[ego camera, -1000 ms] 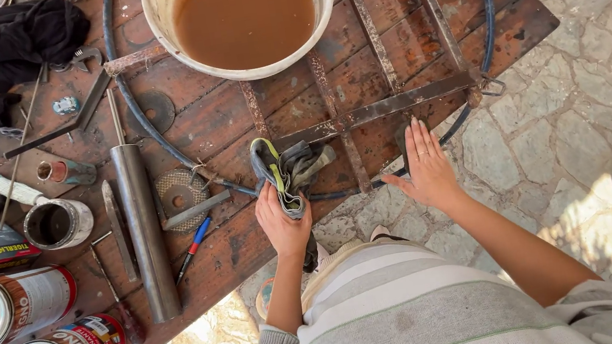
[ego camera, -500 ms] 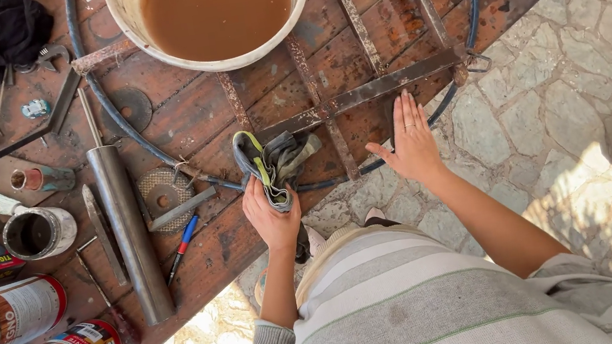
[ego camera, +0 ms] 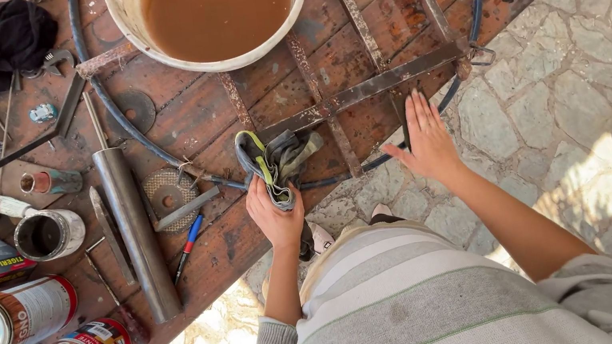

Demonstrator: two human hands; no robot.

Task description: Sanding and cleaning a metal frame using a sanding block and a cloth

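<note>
At the near edge of the wooden surface, the left hand has its fingers clamped on a bunched grey rag, while the right hand lies flat, fingers spread, apparently steadying the rusty metal frame below the bucket of brown water.

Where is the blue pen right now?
The blue pen lies on the wooden table left of the left hand, beside the grey metal tube.

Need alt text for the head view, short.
Seen from above, a person's left hand grips a bunched grey glove at the edge of a worn wooden table, right hand flat and open beside it. A bucket of brown water, paint cans and tools lie around.
</note>
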